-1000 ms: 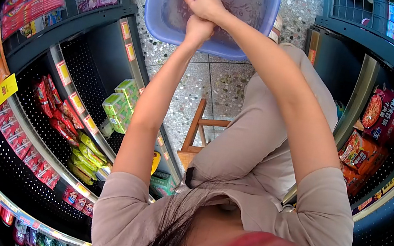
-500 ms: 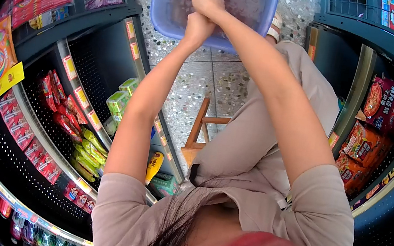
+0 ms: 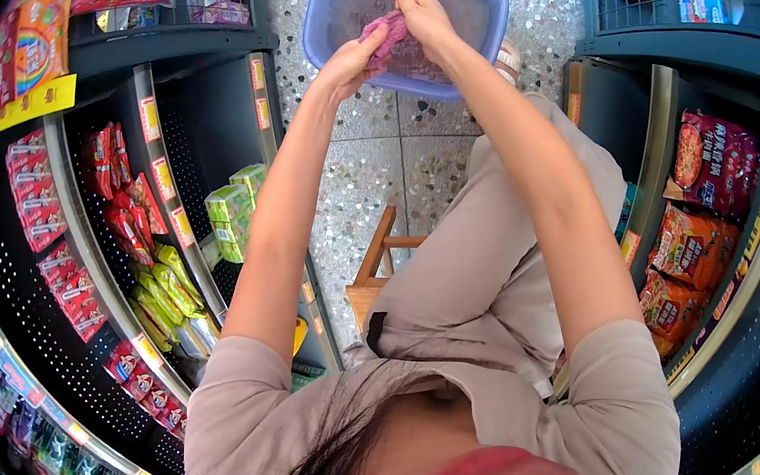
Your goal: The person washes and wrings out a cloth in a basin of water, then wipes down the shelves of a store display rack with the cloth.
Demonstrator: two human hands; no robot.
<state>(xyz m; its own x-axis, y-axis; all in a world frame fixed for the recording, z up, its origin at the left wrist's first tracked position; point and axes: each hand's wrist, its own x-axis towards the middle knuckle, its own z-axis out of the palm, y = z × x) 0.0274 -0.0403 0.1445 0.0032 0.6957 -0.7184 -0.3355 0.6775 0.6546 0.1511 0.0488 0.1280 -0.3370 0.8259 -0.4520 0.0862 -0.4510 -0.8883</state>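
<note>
A crumpled pink cloth (image 3: 388, 36) is held between my two hands over a blue plastic basin (image 3: 311, 9). My left hand (image 3: 350, 62) grips its lower left side near the basin's front rim, thumb on top. My right hand (image 3: 424, 25) pinches the upper right end of the cloth, fingers closed. Greyish, cloudy water (image 3: 455, 13) stands in the basin below. The basin rests on a speckled stone floor (image 3: 362, 123).
Shelves on the left hold red packets (image 3: 99, 159), yellow-green packets (image 3: 167, 285) and green boxes (image 3: 229, 216). Right-hand shelves carry purple (image 3: 716, 163) and orange noodle packs (image 3: 689, 247). A wooden stool (image 3: 377, 247) stands beside my bent leg (image 3: 485, 252).
My hands were clasped together over the basin with the cloth hidden. They have moved apart, and the pink cloth now shows between them. The view has shifted slightly.
</note>
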